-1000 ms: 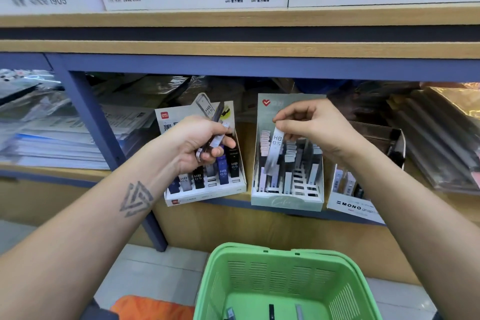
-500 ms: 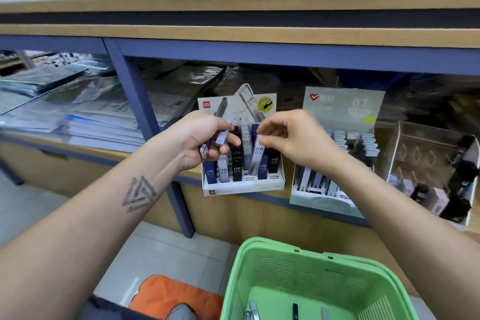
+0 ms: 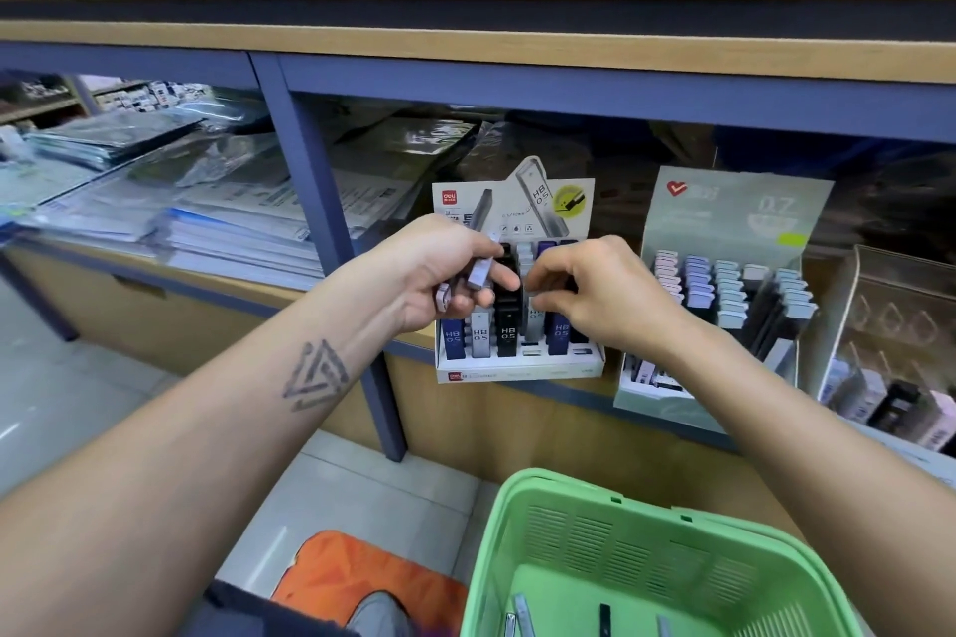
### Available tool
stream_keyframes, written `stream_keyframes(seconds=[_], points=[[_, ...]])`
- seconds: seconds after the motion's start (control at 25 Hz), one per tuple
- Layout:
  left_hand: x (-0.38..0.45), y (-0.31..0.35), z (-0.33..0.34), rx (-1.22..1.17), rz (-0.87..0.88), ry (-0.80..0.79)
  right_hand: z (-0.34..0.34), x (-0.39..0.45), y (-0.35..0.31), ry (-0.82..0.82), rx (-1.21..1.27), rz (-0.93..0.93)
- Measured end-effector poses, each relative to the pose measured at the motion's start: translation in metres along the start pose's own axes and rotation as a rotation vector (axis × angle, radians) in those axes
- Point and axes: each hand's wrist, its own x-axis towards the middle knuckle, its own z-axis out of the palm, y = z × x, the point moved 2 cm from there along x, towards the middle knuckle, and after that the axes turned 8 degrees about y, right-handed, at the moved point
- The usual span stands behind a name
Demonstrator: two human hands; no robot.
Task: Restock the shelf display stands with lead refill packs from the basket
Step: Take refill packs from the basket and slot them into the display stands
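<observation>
My left hand (image 3: 439, 274) is raised in front of the white display stand (image 3: 520, 362), palm turned inward, its fingers curled around a small bundle of lead refill packs (image 3: 478, 272); a pale lilac one sticks up between thumb and forefinger, and a greyer end pokes out below my palm. My forearm runs up from the lower left, a triangle tattoo (image 3: 315, 378) facing me.

My right hand (image 3: 600, 297) is bent at the wrist just right of the left one, its knuckles up and fingertips drawn together over the middle rows of the same stand. It seems to be pinching a pale pack there, though my fingers hide most of it, so I cannot tell for certain.

The stand sits at the front edge of the shelf, slots filled with upright packs in blue, white and black, marked HB 0.5. One front slot right of the black pack looks empty. Its backing card shows a large pictured pack.

Right of this stand is a pale green display stand (image 3: 724, 274) with rows of pastel packs, and beyond that a clear acrylic stand (image 3: 890, 357). Left of the white stand lie stacked plastic-wrapped papers (image 3: 207, 217).

Below the white stand, near me, is the green basket (image 3: 595, 522), with a few thin packs (image 3: 522, 613) lying on its floor.
</observation>
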Motion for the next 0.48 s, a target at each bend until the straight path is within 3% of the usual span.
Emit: stream_keyframes(seconds=[0.36,0.48], points=[[-0.001,-0.0029,0.0007,-0.004,0.0,-0.013,0.0068,0.0007,0.0019,0.032,0.11,0.074],[-0.0024,-0.0041,0.0007,-0.004,0.002,-0.019,0.009,-0.0011,0.0015,0.054,0.003,0.016]])
